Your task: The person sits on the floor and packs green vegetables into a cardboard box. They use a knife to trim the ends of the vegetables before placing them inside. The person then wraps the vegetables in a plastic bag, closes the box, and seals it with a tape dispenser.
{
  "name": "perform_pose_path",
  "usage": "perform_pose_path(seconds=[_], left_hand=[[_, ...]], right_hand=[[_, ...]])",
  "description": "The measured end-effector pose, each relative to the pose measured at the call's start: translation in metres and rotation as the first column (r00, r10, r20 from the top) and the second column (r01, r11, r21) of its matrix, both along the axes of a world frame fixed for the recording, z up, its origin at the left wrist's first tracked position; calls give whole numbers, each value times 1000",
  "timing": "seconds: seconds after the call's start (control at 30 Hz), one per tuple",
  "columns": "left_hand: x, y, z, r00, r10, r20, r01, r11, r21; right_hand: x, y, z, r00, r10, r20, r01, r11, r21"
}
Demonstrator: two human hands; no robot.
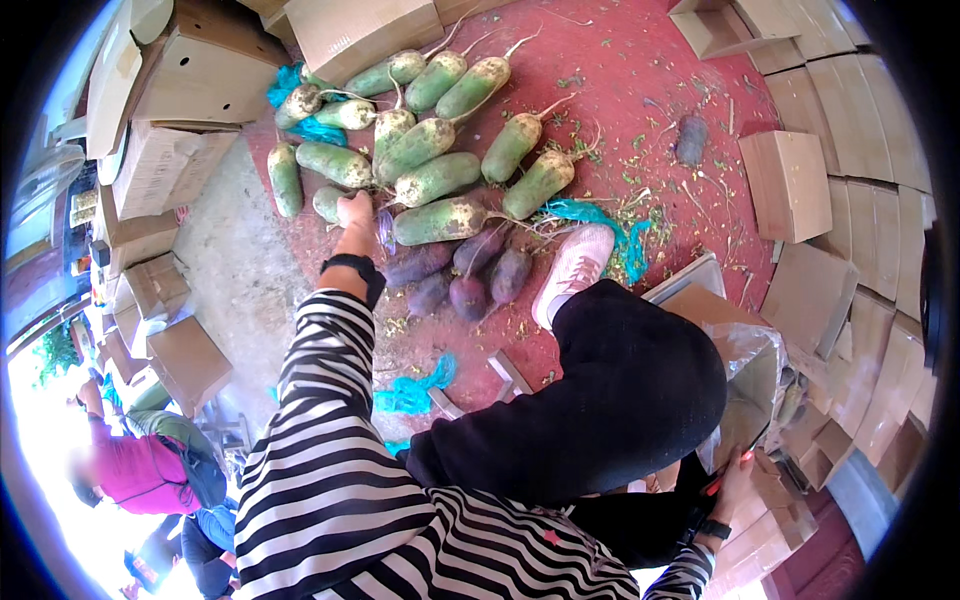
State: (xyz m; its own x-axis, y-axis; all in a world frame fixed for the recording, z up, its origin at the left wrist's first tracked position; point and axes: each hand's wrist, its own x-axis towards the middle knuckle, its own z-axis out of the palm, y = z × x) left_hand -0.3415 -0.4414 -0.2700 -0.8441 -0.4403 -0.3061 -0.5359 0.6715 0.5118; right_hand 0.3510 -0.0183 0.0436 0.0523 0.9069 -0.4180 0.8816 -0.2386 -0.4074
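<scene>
My left hand (355, 209) reaches forward to the near side of a pile and grips the end of a green radish (326, 203). Around it lie several large green radishes (438, 179) with soil and long roots on their tips. Several purple radishes (467, 296) are grouped just nearer to me. Low on the right, my right hand (737, 480) holds a red-handled tool (714, 486); its exact kind is hard to make out. That hand is beside a cardboard box with a clear plastic liner (750, 349).
Stacked cardboard boxes line the right (862, 120) and left (206, 75). Blue plastic netting (416, 388) and root trimmings lie on the red floor (615, 52). My shoe (576, 270) stands beside the radishes. A person in a pink top (142, 472) is at lower left.
</scene>
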Motion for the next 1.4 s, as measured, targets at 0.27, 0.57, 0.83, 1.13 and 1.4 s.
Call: perform_pose_path(seconds=[0.27,0.57,0.83,1.13,1.4], left_hand=[[-15,-1,-37,879,171,445,-471,455,755],[15,-3,30,975,107,192,-214,668,713],[161,113,149,878,-363,312,84,758,647],[108,99,120,56,-992,113,756,-32,-653],[104,129,113,247,-939,237,775,45,-630]], right_hand=[[-6,0,4,998,-46,-40,45,999,-24],[0,2,-1,997,-55,-52,54,998,-32],[2,-5,4,999,19,47,-21,999,32],[6,-4,-4,986,102,134,-112,991,72],[9,-8,-8,998,54,-22,-51,994,92]])
